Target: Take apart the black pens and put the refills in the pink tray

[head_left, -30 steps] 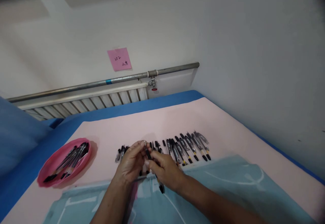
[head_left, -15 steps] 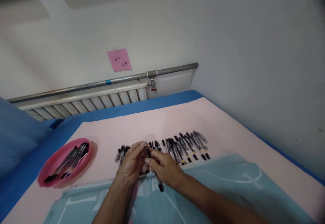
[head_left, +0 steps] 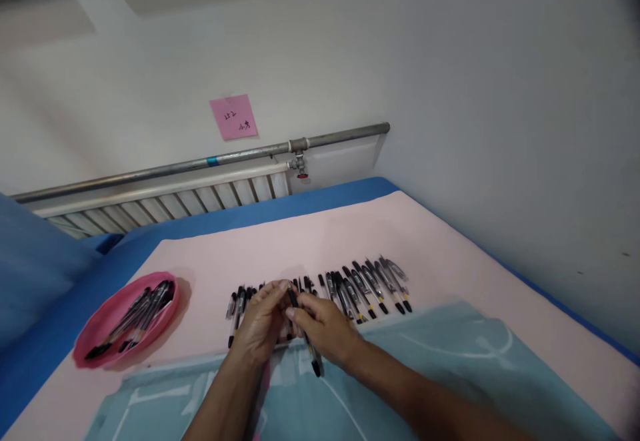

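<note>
A black pen slants between my two hands, its black end pointing down toward me. My right hand is closed around the pen's shaft. The thumb and fingers of my left hand pinch at its upper tip; whether a small part sits there is too fine to make out. Several pens with clear barrels and black ends lie in a row on the pink sheet, just beyond and on both sides of my hands. My hands hide the middle of that row.
A pink oval basket holding several pens stands at the left. The pink sheet covers a blue surface. Teal cloth lies along the near edge. Behind are a radiator, a metal pipe and the wall.
Both hands stay almost in place around the pen. The left fingertips have shifted slightly at its upper tip, where a shiny bit showed earlier. The view has moved a little.
</note>
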